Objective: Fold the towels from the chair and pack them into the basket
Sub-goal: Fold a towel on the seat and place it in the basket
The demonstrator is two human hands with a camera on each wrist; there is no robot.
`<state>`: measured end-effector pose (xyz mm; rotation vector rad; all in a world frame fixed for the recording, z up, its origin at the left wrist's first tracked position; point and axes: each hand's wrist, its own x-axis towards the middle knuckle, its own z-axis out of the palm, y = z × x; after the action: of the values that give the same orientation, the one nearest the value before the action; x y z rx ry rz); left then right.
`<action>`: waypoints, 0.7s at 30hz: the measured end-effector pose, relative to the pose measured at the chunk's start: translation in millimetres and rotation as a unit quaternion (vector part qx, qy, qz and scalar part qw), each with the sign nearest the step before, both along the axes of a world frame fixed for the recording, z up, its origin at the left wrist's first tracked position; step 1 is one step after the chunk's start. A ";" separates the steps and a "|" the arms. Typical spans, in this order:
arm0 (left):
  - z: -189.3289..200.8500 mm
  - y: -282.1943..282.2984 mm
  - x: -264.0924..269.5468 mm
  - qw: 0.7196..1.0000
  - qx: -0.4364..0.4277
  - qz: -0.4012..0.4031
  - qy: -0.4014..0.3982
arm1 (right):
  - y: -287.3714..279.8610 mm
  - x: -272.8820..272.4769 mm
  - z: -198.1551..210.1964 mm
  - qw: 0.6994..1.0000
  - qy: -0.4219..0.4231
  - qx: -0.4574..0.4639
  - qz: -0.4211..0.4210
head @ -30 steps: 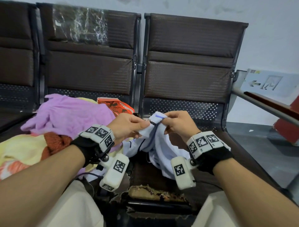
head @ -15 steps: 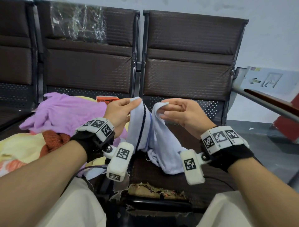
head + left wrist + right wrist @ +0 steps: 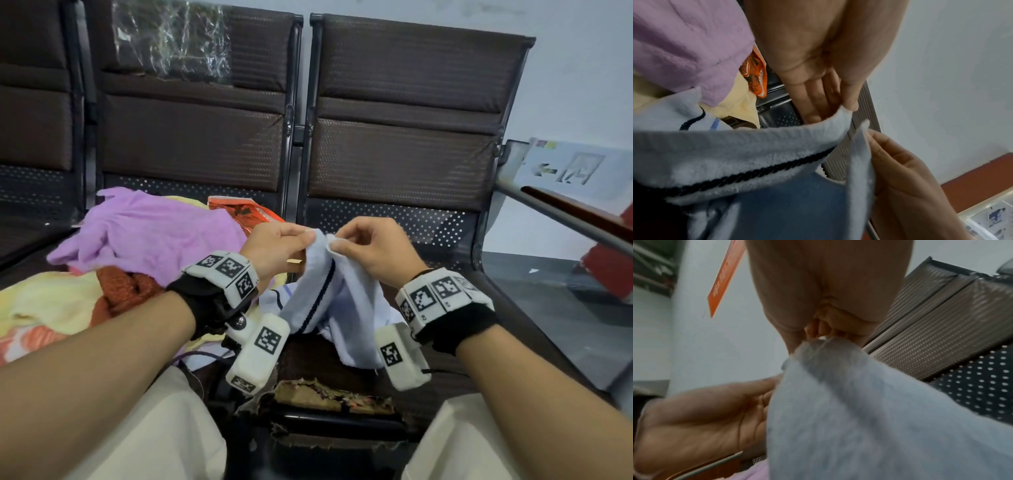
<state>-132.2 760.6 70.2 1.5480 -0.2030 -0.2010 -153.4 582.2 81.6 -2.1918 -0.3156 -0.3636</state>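
— Where is the towel being worked on?

— The pale blue towel [image 3: 342, 308] with a dark cord stripe hangs over the seat of the right-hand chair [image 3: 404, 113]. Its top edge is raised and its lower part rests crumpled on the seat. The left hand [image 3: 274, 250] has a narrow grip, thumb and fingers pinching one upper corner. The right hand [image 3: 370, 250] pinches the neighbouring corner the same way, so the two hands sit almost touching.

— What lies around it?

— On the next seat to the left is a heap: a purple towel [image 3: 147, 233] on top, a rust-red cloth [image 3: 126, 291] below it, a yellow towel [image 3: 41, 301] nearer the camera, and an orange printed piece [image 3: 246, 214] at the back, just beside the left hand. The chair behind that heap carries crinkled clear plastic [image 3: 171, 37] on its backrest.

— Anything crowding the hands?

— The front of the right seat is torn, with frayed padding [image 3: 329, 397] showing under the hanging cloth. A grey rail [image 3: 565, 222] slants past on the right, well apart from the hands. In both wrist views the blue cloth fills most of the foreground and hides the seat beneath.
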 end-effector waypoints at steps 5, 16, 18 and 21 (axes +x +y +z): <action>-0.3 -4.0 -3.9 0.999 0.001 -0.032 0.003 | 8.0 2.7 -5.5 1.000 -0.010 0.018 -0.015; 1.6 -3.7 -8.5 0.998 0.038 -0.053 -0.017 | 7.2 -0.4 -8.0 0.999 0.022 0.036 -0.028; 1.9 -3.6 -9.2 0.997 0.041 -0.055 -0.019 | 6.8 -0.8 -6.6 0.997 0.046 0.059 -0.008; 2.9 -1.5 -7.2 0.998 0.046 -0.051 -0.014 | 6.9 -1.7 -3.7 0.995 0.074 0.067 0.014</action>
<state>-139.4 759.1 73.0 1.6349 -0.2986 -0.2729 -155.2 589.1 77.9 -2.0673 -0.2333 -0.1981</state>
